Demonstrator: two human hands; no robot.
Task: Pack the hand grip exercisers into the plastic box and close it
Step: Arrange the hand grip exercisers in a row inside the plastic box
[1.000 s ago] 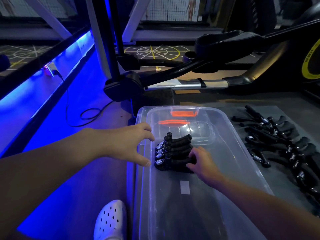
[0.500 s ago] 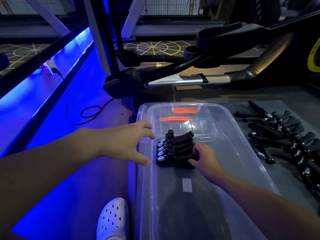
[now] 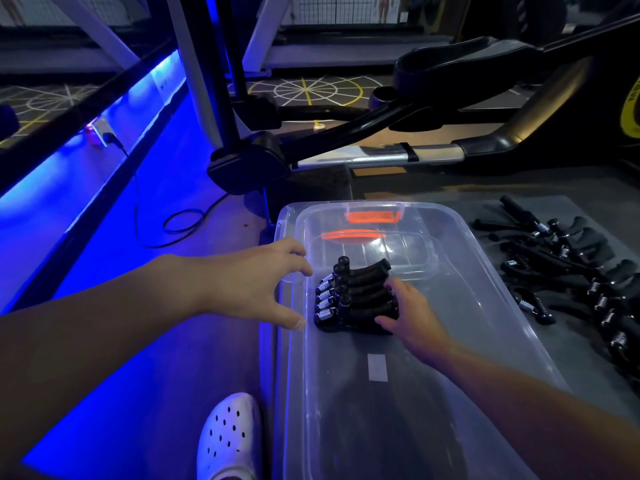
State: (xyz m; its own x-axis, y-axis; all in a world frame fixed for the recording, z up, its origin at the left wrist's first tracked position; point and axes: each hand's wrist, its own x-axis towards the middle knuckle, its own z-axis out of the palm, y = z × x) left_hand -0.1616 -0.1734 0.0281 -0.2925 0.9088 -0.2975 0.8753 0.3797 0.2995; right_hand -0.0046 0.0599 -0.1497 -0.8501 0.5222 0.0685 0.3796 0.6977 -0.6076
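Note:
A clear plastic box (image 3: 491, 306) lies open on the floor in front of me. Inside it, several black hand grip exercisers (image 3: 349, 296) with silver springs lie stacked in a tight row. My right hand (image 3: 408, 313) rests against the right ends of their handles, fingers curled on them. My left hand (image 3: 256, 282) hovers at the box's left rim with fingers spread, holding nothing. A pile of more black grip exercisers (image 3: 571, 268) lies on a grey mat to the right of the box. A clear lid (image 3: 367, 244) with orange clips sits at the box's far end.
A black exercise machine frame (image 3: 249, 161) stands just beyond the box. A black cable (image 3: 180, 220) curls on the blue-lit floor at the left. My white clog (image 3: 228, 438) is near the box's left side.
My right hand has shifted slightly along the handle ends of the stacked exercisers. My left hand stays beside the box rim. The view has moved a little closer.

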